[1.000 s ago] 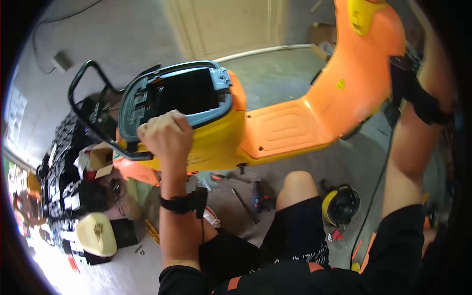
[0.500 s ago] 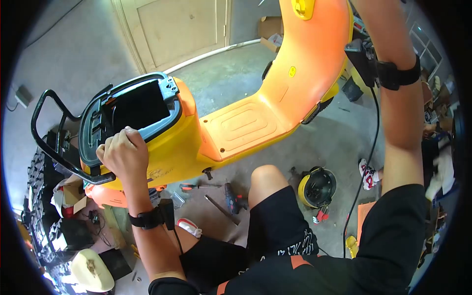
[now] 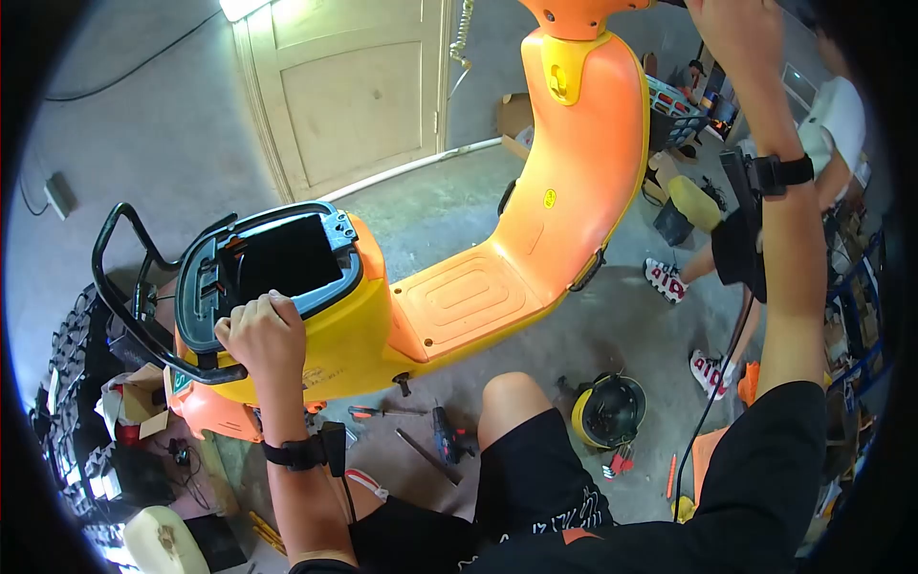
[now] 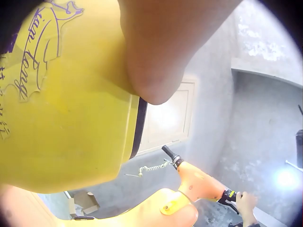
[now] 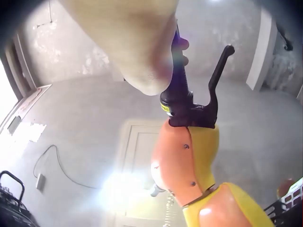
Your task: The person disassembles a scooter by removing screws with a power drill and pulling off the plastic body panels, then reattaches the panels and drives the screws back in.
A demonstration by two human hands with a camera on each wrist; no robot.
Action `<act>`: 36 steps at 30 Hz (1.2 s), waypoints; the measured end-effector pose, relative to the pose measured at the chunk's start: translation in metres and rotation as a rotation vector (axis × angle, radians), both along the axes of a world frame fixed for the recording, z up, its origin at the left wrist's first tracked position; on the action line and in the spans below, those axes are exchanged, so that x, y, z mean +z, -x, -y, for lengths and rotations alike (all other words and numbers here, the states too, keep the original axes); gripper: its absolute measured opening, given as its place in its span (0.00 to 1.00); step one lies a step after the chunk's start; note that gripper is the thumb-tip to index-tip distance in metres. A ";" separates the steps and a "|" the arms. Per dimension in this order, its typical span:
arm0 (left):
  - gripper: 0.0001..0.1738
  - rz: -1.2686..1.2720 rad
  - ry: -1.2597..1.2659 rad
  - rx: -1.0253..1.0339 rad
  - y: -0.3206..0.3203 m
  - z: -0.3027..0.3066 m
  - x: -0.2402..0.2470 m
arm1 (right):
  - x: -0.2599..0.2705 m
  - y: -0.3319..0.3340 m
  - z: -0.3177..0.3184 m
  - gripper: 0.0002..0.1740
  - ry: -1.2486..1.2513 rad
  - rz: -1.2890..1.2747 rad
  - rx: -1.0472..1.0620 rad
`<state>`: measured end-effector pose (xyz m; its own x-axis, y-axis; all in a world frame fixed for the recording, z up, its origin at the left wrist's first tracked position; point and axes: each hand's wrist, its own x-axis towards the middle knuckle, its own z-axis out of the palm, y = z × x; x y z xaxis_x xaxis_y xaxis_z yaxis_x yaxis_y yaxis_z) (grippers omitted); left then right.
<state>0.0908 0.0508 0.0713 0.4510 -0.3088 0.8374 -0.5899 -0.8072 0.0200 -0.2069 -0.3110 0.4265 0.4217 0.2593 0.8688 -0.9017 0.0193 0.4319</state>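
Note:
An orange and yellow electric scooter point(image 3: 583, 191) stands across the head view, seat off, its storage bucket point(image 3: 287, 251) open at the top. My left hand point(image 3: 264, 337) grips the near rim of that bucket with curled fingers. Below the hand, the left wrist view shows the yellow side panel point(image 4: 80, 137) with purple lettering. At the upper right, my right hand point(image 3: 741, 38) reaches forward to the handlebar. Its fingers wrap the black handlebar grip point(image 5: 179, 78) in the right wrist view, while the brake lever point(image 5: 216, 80) stands apart from them.
On the floor near my knee lie a power drill point(image 3: 448, 436), a screwdriver point(image 3: 387, 413) and a metal bar point(image 3: 426, 456). A yellow and black helmet point(image 3: 609, 411) sits right of them. Another person point(image 3: 837, 120) stands at right. A black rear rail point(image 3: 105, 263) juts out left.
The head view has swung, bringing the scooter's front and the handlebar base into sight. Another person now shows at right. My left hand stays on the bucket rim.

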 end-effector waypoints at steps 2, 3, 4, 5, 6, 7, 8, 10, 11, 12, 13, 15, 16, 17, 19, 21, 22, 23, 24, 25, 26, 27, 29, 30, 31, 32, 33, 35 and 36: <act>0.20 -0.009 0.009 -0.002 0.000 0.001 0.001 | 0.008 0.005 0.016 0.17 -0.004 -0.019 0.029; 0.20 -0.009 0.008 -0.002 0.001 0.001 0.001 | 0.009 0.006 0.018 0.17 -0.016 -0.048 0.058; 0.20 -0.010 0.008 -0.002 0.002 0.001 0.001 | 0.009 0.008 0.020 0.17 -0.008 -0.041 0.054; 0.20 0.000 0.018 -0.006 0.002 0.002 0.002 | 0.009 0.008 0.021 0.17 0.008 -0.057 0.050; 0.20 -0.013 0.006 -0.006 0.002 0.001 0.002 | 0.008 0.008 0.019 0.17 0.023 -0.074 0.046; 0.20 -0.025 -0.005 -0.002 0.002 0.000 0.001 | 0.007 0.007 0.021 0.17 0.034 -0.065 0.044; 0.20 -0.016 0.001 -0.004 0.001 0.000 0.000 | 0.008 0.006 0.023 0.17 0.006 -0.055 0.062; 0.20 -0.012 0.013 -0.003 0.001 0.001 0.000 | 0.009 0.003 0.021 0.17 -0.043 -0.024 0.087; 0.20 -0.020 0.008 -0.003 0.002 0.000 -0.001 | 0.008 0.003 0.018 0.17 -0.033 -0.013 0.090; 0.20 -0.017 0.017 -0.002 0.002 0.001 -0.001 | 0.008 0.001 0.013 0.17 -0.087 0.001 0.075; 0.20 -0.007 0.027 0.003 0.002 0.001 -0.001 | 0.008 0.000 0.011 0.17 -0.142 0.015 0.061; 0.20 -0.010 0.034 -0.019 0.002 0.000 -0.002 | 0.010 0.004 0.030 0.17 -0.053 -0.029 0.081; 0.20 -0.002 0.053 -0.032 -0.001 0.000 -0.005 | 0.014 0.005 0.036 0.17 0.038 -0.080 0.096; 0.20 0.009 0.071 -0.020 -0.003 0.001 -0.005 | 0.015 0.007 0.041 0.17 0.057 -0.070 0.107; 0.20 0.030 0.102 -0.077 0.002 0.002 -0.002 | 0.014 0.008 0.041 0.11 0.142 -0.128 0.132; 0.20 -0.008 0.117 -0.064 0.006 -0.002 -0.001 | 0.014 0.006 0.039 0.11 0.072 -0.119 0.150; 0.20 0.004 0.129 -0.080 0.006 -0.002 -0.002 | 0.014 0.005 0.038 0.11 0.045 -0.106 0.154; 0.20 0.016 0.138 -0.101 0.006 -0.001 -0.002 | 0.013 0.006 0.038 0.12 0.016 -0.093 0.156; 0.20 0.000 0.138 -0.094 0.006 -0.001 -0.002 | 0.011 0.004 0.037 0.12 0.008 -0.058 0.130; 0.20 0.005 0.150 -0.096 0.006 -0.002 -0.003 | 0.010 0.000 0.037 0.12 0.021 -0.054 0.127; 0.19 0.004 0.158 -0.104 0.006 -0.001 -0.004 | 0.011 0.000 0.037 0.12 0.015 -0.022 0.118; 0.19 0.000 0.162 -0.110 0.006 0.000 -0.003 | 0.011 -0.001 0.038 0.13 0.005 0.007 0.112; 0.18 -0.037 0.148 -0.104 0.009 -0.001 0.000 | 0.012 -0.002 0.044 0.12 0.008 0.033 0.112; 0.17 -0.028 0.179 -0.141 0.009 -0.001 -0.001 | 0.014 0.000 0.044 0.14 0.005 0.038 0.119; 0.15 -0.021 0.207 -0.179 0.010 -0.003 -0.002 | 0.012 0.000 0.044 0.16 -0.002 0.042 0.126; 0.15 -0.021 0.204 -0.180 0.010 -0.004 -0.003 | 0.011 0.000 0.045 0.16 -0.005 0.042 0.124; 0.13 0.017 0.217 -0.200 0.011 -0.004 -0.005 | 0.010 0.000 0.036 0.18 -0.066 0.036 0.110; 0.12 0.046 0.229 -0.231 0.014 -0.004 -0.010 | 0.008 0.006 0.033 0.20 -0.131 0.026 0.083; 0.11 0.005 0.209 -0.243 0.014 -0.006 -0.013 | 0.009 0.006 0.035 0.16 -0.101 0.001 0.107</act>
<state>0.0764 0.0567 0.0582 0.3808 -0.2285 0.8960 -0.7656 -0.6213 0.1669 -0.2133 -0.3462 0.4353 0.3957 0.2141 0.8931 -0.8965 -0.1208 0.4262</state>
